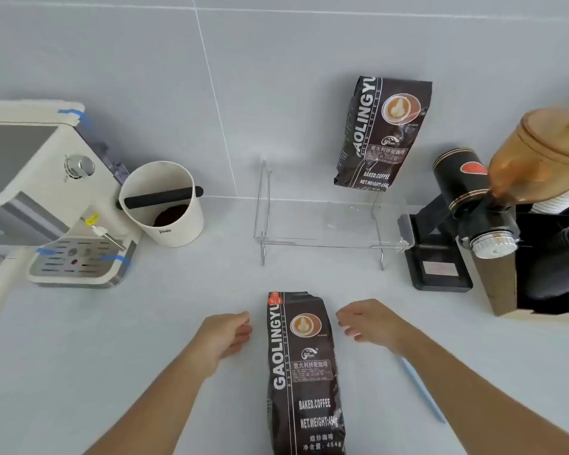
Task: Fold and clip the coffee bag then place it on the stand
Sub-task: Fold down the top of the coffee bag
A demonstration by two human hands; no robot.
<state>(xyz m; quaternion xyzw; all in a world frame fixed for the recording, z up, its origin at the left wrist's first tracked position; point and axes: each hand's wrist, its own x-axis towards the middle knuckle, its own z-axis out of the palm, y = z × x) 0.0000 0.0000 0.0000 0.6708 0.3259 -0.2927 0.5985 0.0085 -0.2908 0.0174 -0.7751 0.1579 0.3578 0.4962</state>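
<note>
On the pale counter, close to its near edge, the coffee bag is seen standing upright between two bare forearms. Its top edge is ragged and unfolded, and no clip is attached. The left hand is held just beside the bag's left side, fingers loosely curled and nothing gripped; the right hand is held just beside the right side, likewise loosely curled and empty. Neither hand is seen to touch the bag.

The folding step is judged not yet begun; the hands are poised for a first grasp. The next move is expected to call for both hands to be closed on the top corners so that the mouth can be flattened and rolled down. A long, thin blue strip, possibly the clip, is seen lying on the counter near the right forearm.

Beyond the bag, the clear stand is set near the wall. A second coffee bag occupies its right rear part, leaving the left part free. The stand is flanked by a knock box on the left and a grinder close on the right, so open room is found between bag and stand.
</note>
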